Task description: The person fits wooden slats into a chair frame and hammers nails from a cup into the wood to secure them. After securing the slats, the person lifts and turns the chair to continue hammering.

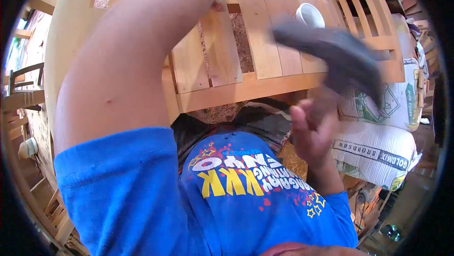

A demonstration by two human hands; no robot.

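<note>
My right hand [314,135] is closed around the handle of a hammer [331,45], raised beside a wooden bench. The hammer's dark head is smeared by motion. My left arm reaches across the bench to the top of the view. Only a fingertip of my left hand [217,6] shows by the far end of a slat, and the rest is hidden behind the arm or out of frame. Under that arm, two pale slats [220,48] lie across the bench frame [250,86], with gaps beside them. Further right, several slats [279,34] sit side by side.
A white cup [310,16] stands on the slats beyond the hammer. A slatted armrest [366,10] rises at the bench's right end. Printed sacks [373,154] are stacked at the right. More wooden framework [28,100] stands at the far left.
</note>
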